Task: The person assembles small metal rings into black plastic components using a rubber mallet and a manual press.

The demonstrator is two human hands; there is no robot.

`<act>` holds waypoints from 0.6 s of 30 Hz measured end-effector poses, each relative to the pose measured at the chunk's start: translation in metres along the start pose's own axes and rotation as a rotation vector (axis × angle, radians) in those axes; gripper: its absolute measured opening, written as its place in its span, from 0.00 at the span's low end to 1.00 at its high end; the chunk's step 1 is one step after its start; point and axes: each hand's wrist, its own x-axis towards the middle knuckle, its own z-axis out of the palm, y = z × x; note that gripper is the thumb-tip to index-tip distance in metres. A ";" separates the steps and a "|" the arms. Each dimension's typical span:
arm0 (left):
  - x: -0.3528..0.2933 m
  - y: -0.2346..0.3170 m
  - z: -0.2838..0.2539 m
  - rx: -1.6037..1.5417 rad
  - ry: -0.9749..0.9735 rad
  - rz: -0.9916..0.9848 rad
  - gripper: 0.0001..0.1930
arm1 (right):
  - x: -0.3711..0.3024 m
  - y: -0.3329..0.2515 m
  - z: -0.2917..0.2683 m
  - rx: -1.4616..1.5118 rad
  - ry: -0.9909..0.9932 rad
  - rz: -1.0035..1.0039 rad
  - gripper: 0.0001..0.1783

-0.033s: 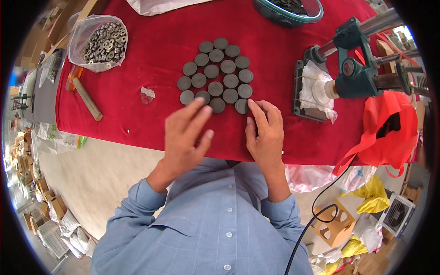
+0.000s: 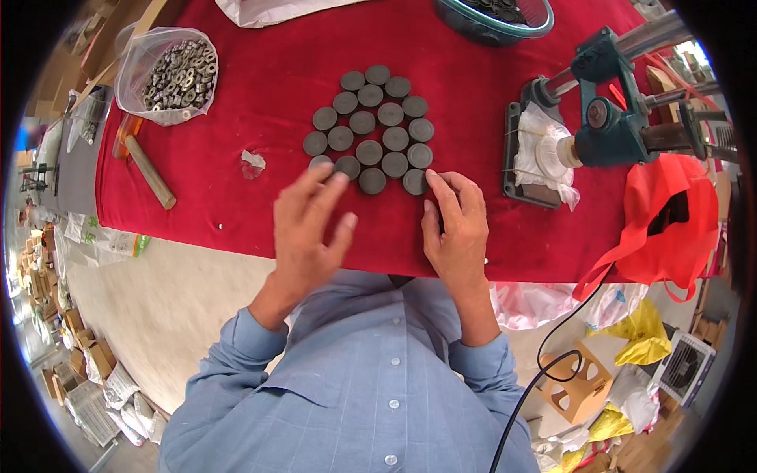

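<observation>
Left hand [image 2: 306, 229]: flat and open, fingers spread, hovering over the near-left corner of the disc pile. Fingertips cover part of the two nearest discs. Not pinching anything as far as I can see, and I can't really tell if it's actually touching them or just above.

Right hand [image 2: 453, 232]: resting on the red cloth [image 2: 260, 94], fingers loosely curled together, index tip right up against the disc at the near-right end of the pile. Might be something small tucked under the fingers, can't tell.

Dark grey discs [image 2: 371, 126]: bunch of flat round ones laid side by side in rough rows, touching each other, mid-table on the cloth, just beyond both hands.

Bag of metal rings [image 2: 175, 75]: clear plastic bag, open top, full of small silvery ring parts, far left of the table.

Wooden stick [image 2: 150, 171]: lying at an angle near the left edge of the cloth, just beside an orange thing I can't make out.

Scrap of clear plastic [image 2: 253, 161]: on the cloth, left of the discs.

Green press [image 2: 607, 118]: hand press type machine on the right, with crumpled white plastic on its base.

Bowl [image 2: 493, 17]: teal-rimmed, at the far edge, holds more dark pieces.

Red bag [image 2: 666, 225]: hangs off the right end of the table.
</observation>
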 end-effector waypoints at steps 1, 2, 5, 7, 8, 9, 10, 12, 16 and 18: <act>0.006 -0.008 -0.004 0.032 0.040 -0.023 0.28 | 0.001 0.001 0.000 0.019 -0.001 0.009 0.25; 0.010 -0.015 -0.006 0.032 0.040 -0.019 0.28 | 0.001 0.001 0.000 0.039 -0.002 0.019 0.25; 0.011 -0.036 -0.004 0.151 -0.007 0.005 0.29 | 0.001 0.002 0.001 0.013 -0.004 0.016 0.25; 0.010 -0.029 -0.004 0.252 -0.028 0.039 0.30 | 0.001 0.003 0.000 0.016 -0.008 0.025 0.25; 0.009 -0.026 -0.003 0.355 -0.046 0.072 0.32 | 0.001 0.003 0.000 0.019 -0.014 0.031 0.25; 0.006 -0.027 -0.002 0.350 -0.056 0.064 0.34 | 0.001 0.003 0.000 0.021 -0.016 0.036 0.25; 0.006 -0.027 -0.003 0.351 -0.062 0.062 0.34 | 0.001 0.003 0.001 0.022 -0.014 0.034 0.25; 0.007 -0.026 -0.005 0.398 -0.094 0.098 0.34 | 0.002 0.003 0.001 0.025 -0.019 0.037 0.25; 0.009 -0.025 -0.010 0.462 -0.142 0.110 0.34 | 0.004 0.002 0.001 0.037 -0.018 0.044 0.25; 0.012 -0.025 -0.015 0.532 -0.172 0.186 0.34 | 0.005 0.001 0.000 0.049 -0.029 0.050 0.25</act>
